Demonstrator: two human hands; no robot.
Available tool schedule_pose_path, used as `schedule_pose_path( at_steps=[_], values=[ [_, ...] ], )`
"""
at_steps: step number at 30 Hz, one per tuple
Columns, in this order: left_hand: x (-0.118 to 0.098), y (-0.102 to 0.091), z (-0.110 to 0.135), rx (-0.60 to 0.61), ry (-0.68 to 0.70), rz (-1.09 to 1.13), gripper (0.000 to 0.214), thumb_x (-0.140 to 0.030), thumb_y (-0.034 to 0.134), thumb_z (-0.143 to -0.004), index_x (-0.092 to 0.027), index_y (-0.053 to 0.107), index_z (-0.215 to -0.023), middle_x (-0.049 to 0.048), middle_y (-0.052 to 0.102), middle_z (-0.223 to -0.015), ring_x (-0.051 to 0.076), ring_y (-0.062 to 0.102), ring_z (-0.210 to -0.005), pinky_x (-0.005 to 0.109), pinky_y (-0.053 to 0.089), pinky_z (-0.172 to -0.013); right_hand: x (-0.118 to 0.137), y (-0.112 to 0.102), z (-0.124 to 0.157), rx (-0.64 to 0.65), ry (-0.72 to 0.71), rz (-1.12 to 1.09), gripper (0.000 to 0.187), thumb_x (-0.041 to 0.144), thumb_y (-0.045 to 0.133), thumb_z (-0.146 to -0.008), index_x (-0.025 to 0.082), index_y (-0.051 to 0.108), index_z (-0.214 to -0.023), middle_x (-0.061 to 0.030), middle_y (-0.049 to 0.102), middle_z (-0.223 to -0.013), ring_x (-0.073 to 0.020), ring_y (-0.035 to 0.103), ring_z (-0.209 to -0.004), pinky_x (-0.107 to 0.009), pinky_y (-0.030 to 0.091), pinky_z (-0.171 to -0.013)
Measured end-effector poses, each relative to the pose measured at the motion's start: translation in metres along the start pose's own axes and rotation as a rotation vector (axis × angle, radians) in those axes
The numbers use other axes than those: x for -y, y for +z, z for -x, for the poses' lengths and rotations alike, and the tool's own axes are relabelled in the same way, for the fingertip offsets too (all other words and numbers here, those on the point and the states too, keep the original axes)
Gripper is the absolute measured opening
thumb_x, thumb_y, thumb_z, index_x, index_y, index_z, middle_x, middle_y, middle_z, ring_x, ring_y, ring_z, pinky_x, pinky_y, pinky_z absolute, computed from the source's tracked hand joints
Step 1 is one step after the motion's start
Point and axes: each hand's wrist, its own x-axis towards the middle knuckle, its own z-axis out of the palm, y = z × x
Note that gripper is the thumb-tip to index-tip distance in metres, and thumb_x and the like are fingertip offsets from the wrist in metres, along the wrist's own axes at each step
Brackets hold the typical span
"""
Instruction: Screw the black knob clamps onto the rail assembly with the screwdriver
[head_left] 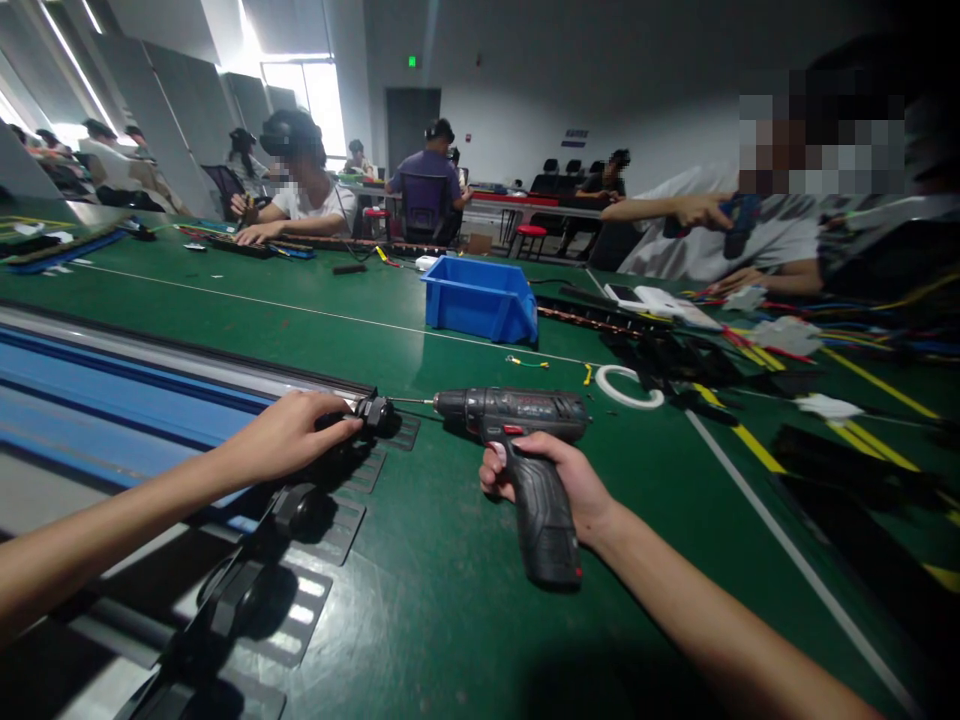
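Power drill (525, 408) lay almost level at the centre of the frame, its chuck turned toward the left and a long thin bit (414, 401) reaching out of it. The right hand (583, 488) was wrapped around the pistol grip, fingers curled at the trigger. The left hand (296, 432), just left of centre, had its thumb and forefinger pinched on a black hexagonal fitting (376, 412); the tip of the bit came up to that fitting's far side, though whether the two touched could not be told. More fittings of the same kind (296, 510) ran in a row toward the lower left, with slotted black plates (341, 532) flat on the green tabletop (450, 620) beside them. A long blue panel (112, 395) edged with a metal rail filled the left of the frame. Above the drill stood a blue plastic bin (474, 305); a short yellow-green wire (529, 362) and a white ring (628, 388) lay right of centre. In the upper right a co-worker in a white shirt (675, 240) gripped another drill (742, 222), and in the upper left a person wearing a headset (289, 130) bent over the far part of the table.
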Motion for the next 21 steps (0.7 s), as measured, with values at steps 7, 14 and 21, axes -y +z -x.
schedule_pose_path(
  at_steps=[7,14,21],
  values=[
    [-0.0002,-0.0003,0.0,-0.002,0.01,-0.007,0.043,-0.053,0.043,-0.096,-0.021,0.071,-0.091,0.0036,0.07,-0.082,0.021,0.063,-0.075,0.029,0.04,-0.069,0.0003,0.0003,0.0006,0.03,0.017,0.003,0.025,0.032,0.059,-0.079,0.009,0.067,-0.079,-0.0123,0.064,-0.079,-0.0189,0.061,-0.079,-0.022,0.047,-0.062],
    [0.0011,0.003,0.0014,-0.086,0.019,-0.169,0.047,-0.056,0.043,-0.095,-0.019,0.07,-0.086,0.0088,0.068,-0.084,0.025,0.062,-0.085,0.032,0.04,-0.075,-0.0004,-0.0001,-0.0015,0.014,0.005,0.041,0.025,0.033,0.06,-0.08,0.009,0.067,-0.078,-0.012,0.064,-0.079,-0.0188,0.061,-0.08,-0.022,0.046,-0.064],
    [-0.0009,0.0014,0.0014,-0.052,0.007,-0.113,0.045,-0.054,0.043,-0.096,-0.019,0.067,-0.081,0.0064,0.066,-0.079,0.022,0.06,-0.076,0.029,0.037,-0.067,-0.0023,-0.0018,-0.0045,0.014,0.006,0.038,0.023,0.032,0.063,-0.081,0.01,0.067,-0.076,-0.0079,0.062,-0.075,-0.0174,0.06,-0.074,-0.025,0.046,-0.068]
  ],
)
